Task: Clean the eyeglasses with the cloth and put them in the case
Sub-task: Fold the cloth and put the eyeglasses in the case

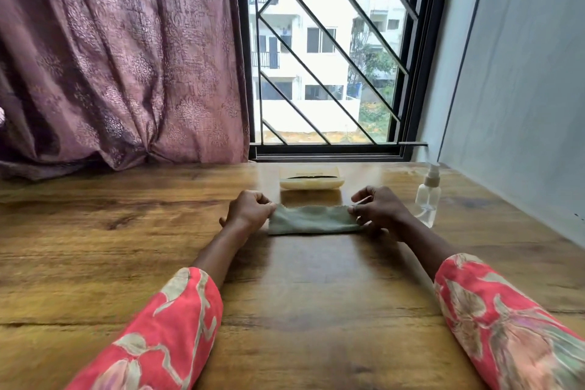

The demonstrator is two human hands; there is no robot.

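Observation:
A grey-green cloth [311,220] lies folded in a strip on the wooden table [126,231], stretched between both hands. My left hand [250,210] pinches its left end, and my right hand [378,210] pinches its right end. Behind the cloth sits a cream case [311,182], lid down, with a dark mark along its top. No eyeglasses are visible.
A small clear spray bottle [428,196] stands just right of my right hand. A mauve curtain [120,57] hangs at the back left, a barred window [326,47] is straight ahead, and a pale wall [522,89] bounds the table on the right.

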